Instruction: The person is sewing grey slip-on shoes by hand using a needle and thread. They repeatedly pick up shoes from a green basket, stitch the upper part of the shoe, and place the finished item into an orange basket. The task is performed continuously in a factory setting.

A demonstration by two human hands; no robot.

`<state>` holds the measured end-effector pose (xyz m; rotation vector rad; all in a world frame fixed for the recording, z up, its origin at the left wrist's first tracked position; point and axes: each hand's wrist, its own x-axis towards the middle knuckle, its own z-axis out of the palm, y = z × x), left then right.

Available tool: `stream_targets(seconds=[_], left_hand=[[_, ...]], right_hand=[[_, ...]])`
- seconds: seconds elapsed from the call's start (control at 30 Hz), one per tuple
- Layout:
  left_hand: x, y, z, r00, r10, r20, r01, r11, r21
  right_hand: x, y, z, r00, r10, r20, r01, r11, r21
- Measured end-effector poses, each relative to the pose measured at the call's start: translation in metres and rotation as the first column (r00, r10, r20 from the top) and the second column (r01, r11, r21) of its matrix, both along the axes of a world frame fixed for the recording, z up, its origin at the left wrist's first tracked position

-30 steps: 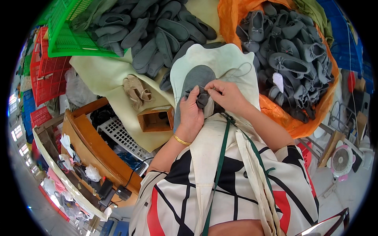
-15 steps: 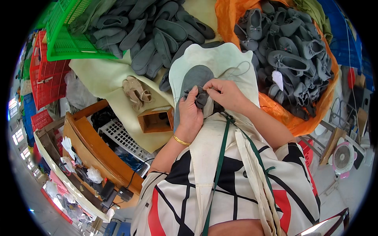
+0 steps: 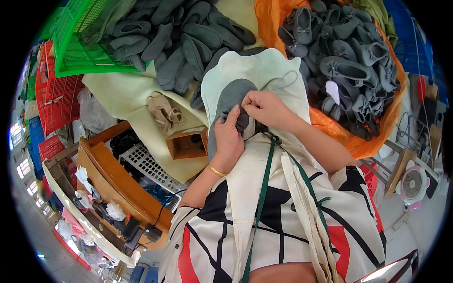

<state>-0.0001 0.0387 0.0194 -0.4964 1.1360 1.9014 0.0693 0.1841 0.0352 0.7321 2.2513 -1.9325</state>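
Observation:
A dark grey shoe (image 3: 234, 92) lies over the pale cloth (image 3: 264, 66) on my lap, its sole turned up at the far end. My left hand (image 3: 230, 140) is closed on its near part, thumb pressed against a gathered dark grey piece (image 3: 242, 121). Right beside that thumb, my right hand (image 3: 270, 110) is closed in a pinch at the gathered piece. What sits between its fingertips is too small to make out. A thin grey thread (image 3: 286, 86) loops over the cloth just beyond the right hand.
Grey soles and shoes (image 3: 188, 52) are heaped ahead, beside a green crate (image 3: 87, 66). An orange sack (image 3: 325, 134) at right holds many bow-trimmed grey shoes (image 3: 347, 70). Beige sandals (image 3: 161, 111) and a small open box (image 3: 181, 147) lie left, near a wooden bench (image 3: 115, 177).
My right hand has drawn slightly closer to the left thumb, and its fingers are curled tighter. The thread loop has shifted a little. My left hand keeps its hold on the shoe.

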Motion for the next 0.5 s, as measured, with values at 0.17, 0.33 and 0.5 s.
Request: stream_targets(seconds=[0.17, 0.33, 0.5], left_hand=[[-0.006, 0.001, 0.001, 0.999, 0.008, 0.04, -0.008, 1.0, 0.0], [-0.009, 0.001, -0.001, 0.998, 0.005, 0.062, -0.005, 1.0, -0.006], [-0.01, 0.0, -0.006, 0.997, 0.017, 0.072, -0.016, 1.0, -0.022]], right_hand=[[0.01, -0.009, -0.011, 0.995, -0.08, -0.064, 0.079, 0.997, -0.018], [0.013, -0.01, -0.014, 0.992, -0.084, -0.093, 0.083, 0.997, -0.006], [0.014, -0.009, -0.014, 0.992, -0.073, -0.106, 0.072, 0.997, -0.008]])
